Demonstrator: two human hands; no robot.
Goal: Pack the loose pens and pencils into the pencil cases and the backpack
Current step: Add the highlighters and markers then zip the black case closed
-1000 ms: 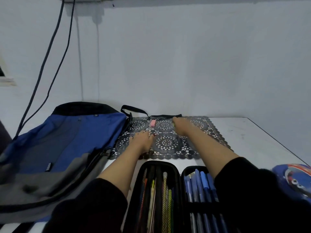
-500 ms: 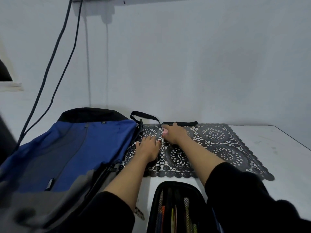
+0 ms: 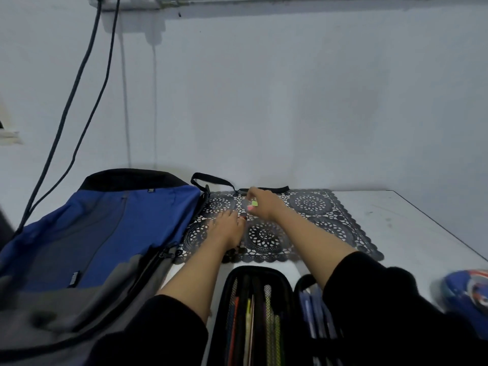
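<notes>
Fingers (image 3: 250,193) of right hand (image 3: 265,207) curled, small pink-and-green block (image 3: 252,204) pinched over black lace mat (image 3: 324,220). Left hand (image 3: 227,229) laid flat on openwork mat, fingers straight, just beside right hand. Blue-and-grey fabric backpack (image 3: 105,228) spread at left, touching mat edge; black strap (image 3: 211,178) looped behind. Rigid black pencil case (image 3: 253,269) opened near body, pens (image 3: 249,315) held behind mesh, blue ones partly hidden by right sleeve (image 3: 383,313). Second case (image 3: 462,289), blue, patterned, blurred, at right on white bench (image 3: 422,233).
</notes>
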